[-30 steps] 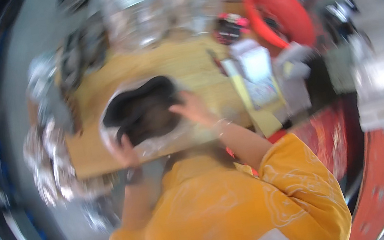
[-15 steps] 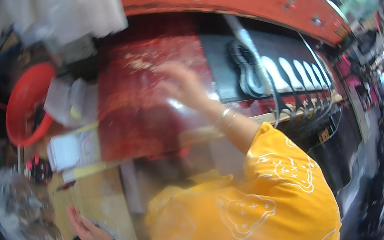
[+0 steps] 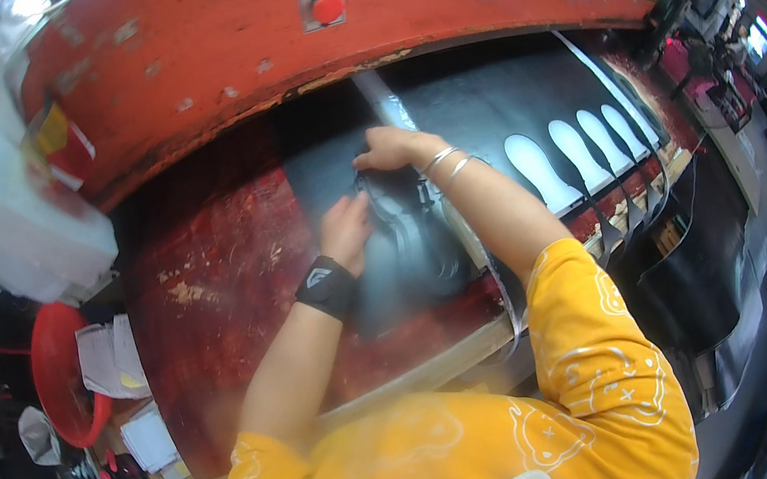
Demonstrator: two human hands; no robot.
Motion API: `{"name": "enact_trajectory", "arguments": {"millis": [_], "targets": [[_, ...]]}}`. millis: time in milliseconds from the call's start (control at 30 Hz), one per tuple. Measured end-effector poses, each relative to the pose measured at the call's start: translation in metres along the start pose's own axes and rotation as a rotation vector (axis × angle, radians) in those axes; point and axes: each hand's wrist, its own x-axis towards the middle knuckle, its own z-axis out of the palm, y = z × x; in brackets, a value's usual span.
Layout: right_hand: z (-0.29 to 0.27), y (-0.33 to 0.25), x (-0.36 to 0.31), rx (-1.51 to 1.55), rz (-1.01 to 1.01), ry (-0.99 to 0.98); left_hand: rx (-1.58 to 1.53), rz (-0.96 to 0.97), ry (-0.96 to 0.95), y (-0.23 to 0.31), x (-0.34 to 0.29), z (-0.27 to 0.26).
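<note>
1 sole-shaped frame (image 3: 386, 203), blurred, left of 4 white sole shapes (image 3: 543, 172) | left hand (image 3: 345, 233) left side, right hand (image 3: 395, 147) far end | both hands' fingers curled, clamp: can't tell | 2 red buttons (image 3: 327, 9) far

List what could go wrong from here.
The left grip and right grip are at a blurred, curved form; it might slip or nick a finger.

The red machine beam spans beyond them; fingers might get pinched if it moved.

Dark strips hang over the table's front edge near the yellow right sleeve and could snag it.
</note>
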Motion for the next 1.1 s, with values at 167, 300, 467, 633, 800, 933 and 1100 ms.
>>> {"name": "enact_trajectory", "arguments": {"millis": [167, 300, 467, 633, 800, 933, 1100], "targets": [[-0.006, 0.006, 0.012, 0.064, 0.016, -0.1, -0.062, -0.042, 0.023, -0.005, 0.017, 0.005], [-0.006, -0.002, 0.02, -0.032, 0.053, -0.125, -0.067, -0.021, 0.044, -0.007, 0.017, 0.001], [0.006, -0.01, 0.024, -0.128, 0.069, -0.082, 0.112, 0.026, 0.016, -0.01, 0.016, -0.001], [0.01, 0.004, 0.024, 0.06, 0.032, -0.094, 0.209, 0.043, 0.0, -0.013, 0.028, -0.002], [0.009, 0.009, 0.009, 0.16, -0.016, 0.082, 0.27, 0.103, 0.049, -0.02, 0.03, -0.002], [-0.002, -0.01, -0.031, 0.259, -0.271, 0.369, 0.243, 0.324, -0.134, -0.02, 0.005, -0.006], [-0.018, -0.082, -0.123, 0.351, -0.661, 0.608, 0.253, 0.711, -0.517, 0.012, -0.068, -0.013]]}}
